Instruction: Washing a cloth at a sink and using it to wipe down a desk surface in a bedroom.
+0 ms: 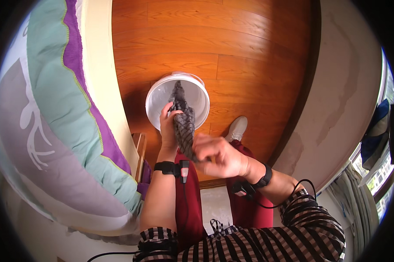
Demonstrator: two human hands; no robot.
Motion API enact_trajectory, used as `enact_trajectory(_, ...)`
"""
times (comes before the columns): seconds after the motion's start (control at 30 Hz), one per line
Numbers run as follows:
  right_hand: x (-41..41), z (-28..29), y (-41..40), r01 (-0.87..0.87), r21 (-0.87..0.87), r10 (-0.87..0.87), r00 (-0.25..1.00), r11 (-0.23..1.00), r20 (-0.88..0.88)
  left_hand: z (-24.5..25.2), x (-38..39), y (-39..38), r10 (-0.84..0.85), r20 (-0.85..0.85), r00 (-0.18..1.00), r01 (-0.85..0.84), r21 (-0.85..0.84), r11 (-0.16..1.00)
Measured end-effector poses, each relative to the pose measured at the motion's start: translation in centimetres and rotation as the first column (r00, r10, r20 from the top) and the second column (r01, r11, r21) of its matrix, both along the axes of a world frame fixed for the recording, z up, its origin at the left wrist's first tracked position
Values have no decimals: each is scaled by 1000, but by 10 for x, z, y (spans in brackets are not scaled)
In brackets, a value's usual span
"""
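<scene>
A grey patterned cloth (185, 122), bunched lengthwise, hangs over a white plastic bucket (203, 98) on the floor. My left hand (168, 126) holds its middle near the bucket's front rim, with thumb and fingers around the fabric. The cloth's far end tapers down inside the bucket. At its near end, my right hand (218, 154) grips the fabric with curled fingers, and that hand is blurred. The bucket's wire handle rests at the back of the rim. Its bottom is partly hidden by the cloth and my left hand.
On the left lies a bed with a green and grey quilt (62, 88) over a purple sheet (102, 131). A stained wall (341, 75) rises on the right, beside a curtain (354, 196) and window. My shoe (238, 127) stands on the wooden floor (184, 42) right of the bucket.
</scene>
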State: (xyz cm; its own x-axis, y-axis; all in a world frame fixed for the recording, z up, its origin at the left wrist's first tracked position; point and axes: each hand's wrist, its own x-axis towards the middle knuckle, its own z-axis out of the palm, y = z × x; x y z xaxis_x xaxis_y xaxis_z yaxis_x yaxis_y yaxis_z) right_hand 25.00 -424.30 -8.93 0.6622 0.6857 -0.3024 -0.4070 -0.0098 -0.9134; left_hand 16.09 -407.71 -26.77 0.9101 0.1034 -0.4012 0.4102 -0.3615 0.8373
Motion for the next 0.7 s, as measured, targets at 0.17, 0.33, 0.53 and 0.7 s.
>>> enact_trajectory(0.17, -27, -60, -11, 277, -537, -503, 796, 797, -336, 32, 4, -22, 342, -233, 911, -388, -199, 900)
enact_trajectory(0.33, -50, -155, 16, 362, -476, -590, 355, 802, -725, 65, 3, -15, 299, -437, 848, -473, -370, 800)
enact_trajectory(0.53, -32, -183, 19, 550, -221, -260, -8, 806, -966, 104, 10, 5, -3, -481, 877, -277, -510, 814)
enact_trajectory(0.7, -21, -180, 3, 431, -170, -293, 237, 886, -926, 91, 12, 18, -49, -612, 789, -377, -546, 748)
